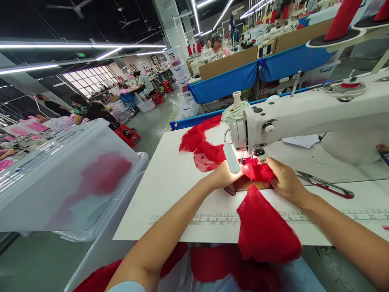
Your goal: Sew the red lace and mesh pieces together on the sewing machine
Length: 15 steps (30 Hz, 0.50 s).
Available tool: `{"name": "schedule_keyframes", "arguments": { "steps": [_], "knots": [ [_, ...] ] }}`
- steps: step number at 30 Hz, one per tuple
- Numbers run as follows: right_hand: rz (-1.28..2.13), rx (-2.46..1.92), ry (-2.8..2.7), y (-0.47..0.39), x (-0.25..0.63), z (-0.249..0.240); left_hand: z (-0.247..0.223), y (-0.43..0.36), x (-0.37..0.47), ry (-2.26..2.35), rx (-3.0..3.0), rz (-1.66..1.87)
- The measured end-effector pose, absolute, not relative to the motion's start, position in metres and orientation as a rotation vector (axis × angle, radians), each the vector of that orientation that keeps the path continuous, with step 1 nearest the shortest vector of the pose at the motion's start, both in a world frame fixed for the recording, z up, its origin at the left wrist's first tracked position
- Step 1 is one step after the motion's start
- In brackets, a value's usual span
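Observation:
Red lace-like fabric [258,172] lies under the needle area of a white sewing machine [291,117]. My right hand [285,180] is closed on the fabric's right edge, thumb on top. To the left of the needle, my left hand [225,175] is closed on the fabric's left side; a small lit lamp [231,158] hides part of its fingers. A red fabric panel [264,227] hangs over the table's front edge. More sheer red fabric [203,146] lies behind my left hand. Thread snips [326,185] rest right of my right hand.
A printed ruler [212,219] runs along the front of the white table [142,194]. Translucent plastic bins [69,182] stand at the left. Red fabric [212,263] covers my lap. Thread cones [343,20] stand at upper right. Several people work at tables beyond.

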State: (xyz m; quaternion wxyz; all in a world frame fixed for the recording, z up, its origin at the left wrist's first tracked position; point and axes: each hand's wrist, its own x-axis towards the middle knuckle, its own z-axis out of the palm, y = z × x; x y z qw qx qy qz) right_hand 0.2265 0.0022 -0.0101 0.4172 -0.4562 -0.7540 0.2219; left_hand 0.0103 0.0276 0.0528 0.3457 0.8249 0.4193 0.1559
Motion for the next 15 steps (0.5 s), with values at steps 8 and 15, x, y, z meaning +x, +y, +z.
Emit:
{"name": "schedule_keyframes", "arguments": {
  "steps": [8, 15],
  "knots": [
    [0.835, -1.197, -1.668, -0.003, 0.227, 0.001, 0.07, 0.038, 0.011, 0.92, 1.975, 0.264],
    [1.095, -1.134, -1.646, -0.003, 0.226, 0.005, 0.067, 0.033, 0.004, 1.021, 1.978, 0.353]
  ]
}}
